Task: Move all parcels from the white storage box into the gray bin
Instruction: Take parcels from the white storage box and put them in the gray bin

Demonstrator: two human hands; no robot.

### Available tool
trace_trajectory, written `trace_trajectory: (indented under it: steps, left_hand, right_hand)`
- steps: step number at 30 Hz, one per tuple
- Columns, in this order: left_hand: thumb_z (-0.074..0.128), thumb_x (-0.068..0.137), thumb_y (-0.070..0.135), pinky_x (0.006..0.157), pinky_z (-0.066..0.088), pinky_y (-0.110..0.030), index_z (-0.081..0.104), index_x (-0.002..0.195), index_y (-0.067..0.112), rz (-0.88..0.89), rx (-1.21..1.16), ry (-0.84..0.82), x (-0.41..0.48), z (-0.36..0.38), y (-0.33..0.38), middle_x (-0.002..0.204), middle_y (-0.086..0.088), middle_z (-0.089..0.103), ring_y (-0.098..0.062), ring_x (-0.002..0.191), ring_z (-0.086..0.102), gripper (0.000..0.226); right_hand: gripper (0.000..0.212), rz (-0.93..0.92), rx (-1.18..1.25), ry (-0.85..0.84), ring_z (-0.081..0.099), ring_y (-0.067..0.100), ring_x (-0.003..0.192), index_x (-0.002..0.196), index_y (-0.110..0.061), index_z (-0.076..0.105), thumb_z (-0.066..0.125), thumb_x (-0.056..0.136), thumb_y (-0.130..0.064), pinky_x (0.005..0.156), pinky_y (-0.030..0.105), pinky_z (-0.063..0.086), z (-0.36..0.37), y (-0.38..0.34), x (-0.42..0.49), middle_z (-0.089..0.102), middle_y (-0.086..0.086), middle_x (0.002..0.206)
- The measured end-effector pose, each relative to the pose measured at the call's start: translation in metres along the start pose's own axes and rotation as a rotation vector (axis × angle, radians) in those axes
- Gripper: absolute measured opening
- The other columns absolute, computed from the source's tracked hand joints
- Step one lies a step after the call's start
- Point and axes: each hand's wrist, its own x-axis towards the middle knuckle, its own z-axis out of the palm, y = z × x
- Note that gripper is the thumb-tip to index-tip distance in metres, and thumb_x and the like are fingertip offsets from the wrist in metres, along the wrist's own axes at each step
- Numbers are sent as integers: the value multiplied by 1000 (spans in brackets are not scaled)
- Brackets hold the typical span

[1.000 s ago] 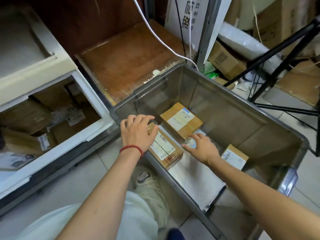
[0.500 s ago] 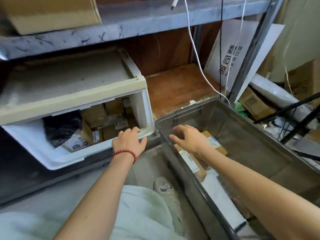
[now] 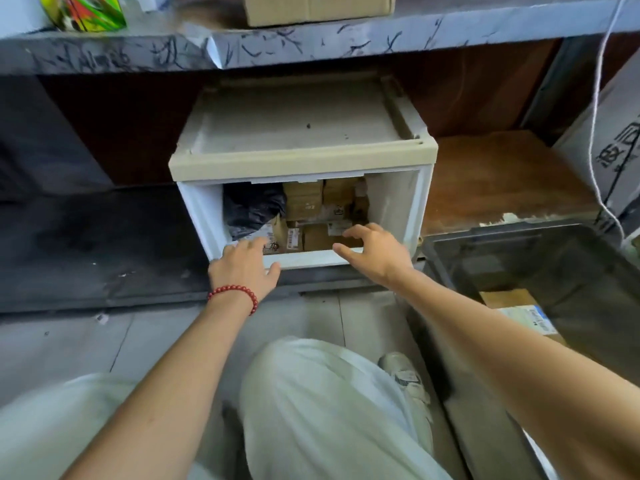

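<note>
The white storage box (image 3: 394, 206) sits under a shelf with its front open. Inside lie several brown cardboard parcels (image 3: 311, 202) and a black plastic bag parcel (image 3: 251, 207). My left hand (image 3: 244, 266), with a red bead bracelet at the wrist, reaches over the box's front lip with fingers spread and holds nothing. My right hand (image 3: 374, 251) hovers at the opening in front of a brown parcel (image 3: 317, 237), fingers loosely spread, holding nothing. The gray bin (image 3: 554, 268) stands on the floor at the right with a labelled parcel (image 3: 519, 306) lying inside.
A gray shelf board (image 3: 311, 46) runs above the box, carrying a cardboard carton (image 3: 318, 8). A white cable (image 3: 597, 133) hangs at the right beside a white sign board (image 3: 613, 157). My knees in white trousers (image 3: 311, 410) and a shoe (image 3: 405, 379) fill the floor below.
Both hands left the gray bin and moved left to the white storage box's opening. The view swung from the bin to face the box.
</note>
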Motion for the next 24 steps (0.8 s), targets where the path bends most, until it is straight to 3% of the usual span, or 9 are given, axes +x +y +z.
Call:
trace_trajectory:
  steps: [5, 10, 14, 18, 21, 24]
  left_hand:
    - [48, 92, 46, 87, 43, -40, 35, 140, 26, -48, -1, 5, 15, 5, -26, 135, -3, 47, -27, 121, 46, 53]
    - [47, 93, 47, 82, 47, -39, 24, 147, 29, -85, -2, -22, 41, 15, -44, 140, -2, 44, -28, 119, 49, 61]
    - [45, 94, 47, 81, 47, -38, 19, 149, 28, -56, -3, 0, 60, 28, -45, 144, -2, 41, -26, 120, 50, 63]
    - [46, 94, 46, 80, 47, -38, 17, 149, 28, -58, -30, 6, 70, 40, -47, 141, -3, 42, -27, 117, 52, 65]
    - [47, 94, 45, 81, 48, -40, 16, 150, 27, -72, -62, 14, 73, 48, -50, 143, -3, 42, -27, 118, 52, 67]
    - [48, 93, 46, 80, 48, -40, 15, 150, 29, -86, -84, 3, 76, 50, -55, 142, -3, 43, -28, 116, 54, 68]
  right_hand:
    - [53, -21, 86, -8, 52, 19, 120, 131, -30, 52, 51, 88, -61, 88, 37, 51, 24, -25, 31, 50, -3, 134]
    - [62, -9, 263, -99, 51, 23, 121, 138, -23, 47, 58, 87, -55, 97, 37, 46, 53, -47, 63, 44, 5, 140]
    - [71, 70, 358, -97, 48, 26, 125, 141, -15, 41, 58, 87, -56, 98, 37, 41, 70, -58, 92, 44, 9, 142]
    - [98, 195, 506, -130, 40, 31, 135, 150, -10, 24, 58, 80, -68, 108, 41, 37, 81, -64, 118, 37, 12, 151]
    - [101, 282, 670, -120, 37, 31, 137, 152, -7, 14, 60, 82, -63, 108, 38, 34, 88, -73, 134, 35, 14, 152]
    - [91, 306, 820, -121, 46, 30, 130, 148, -11, 31, 63, 80, -63, 105, 39, 37, 93, -86, 148, 47, 10, 144]
